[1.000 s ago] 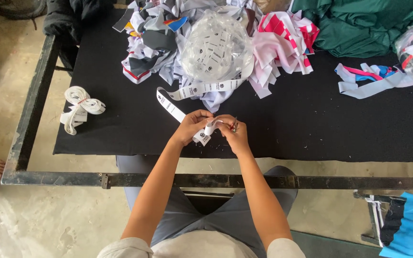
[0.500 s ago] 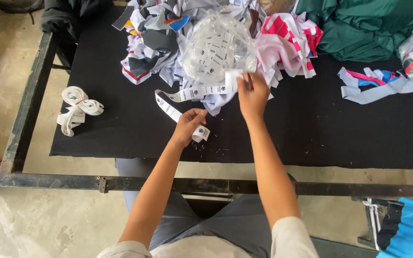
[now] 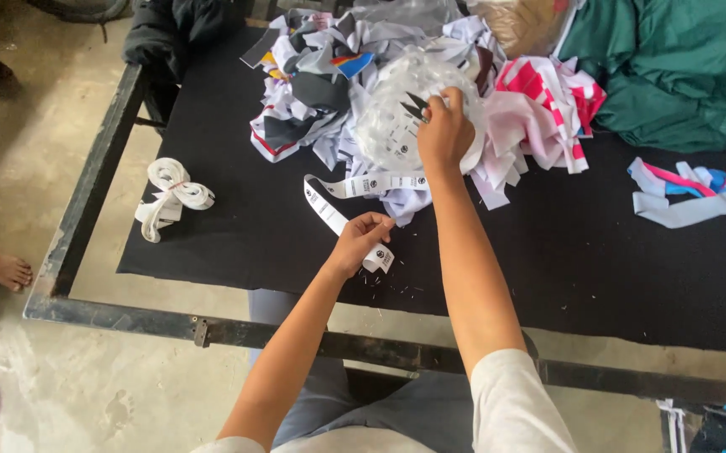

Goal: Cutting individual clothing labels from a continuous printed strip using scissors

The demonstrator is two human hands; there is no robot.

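Fingers of the left hand (image 3: 361, 243) pinch a folded end of white label tape (image 3: 329, 211), which runs toward 12 o'clock to the right hand (image 3: 444, 130). That hand grips small black snips (image 3: 414, 106) over a clear bag of labels (image 3: 405, 109), amid fabric scraps (image 3: 539, 117). At 9 o'clock lies a bundled tape loop (image 3: 172, 195) on the black table (image 3: 590, 260).

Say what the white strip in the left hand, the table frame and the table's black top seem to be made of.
White strip: looks like woven or satin label tape, thin, limp, curling at its end. Table frame: apparently metal, dark, dull, worn, square-edged bars. Black top: probably felt or cloth, matte, with no shine. The left hand pinches the strip.
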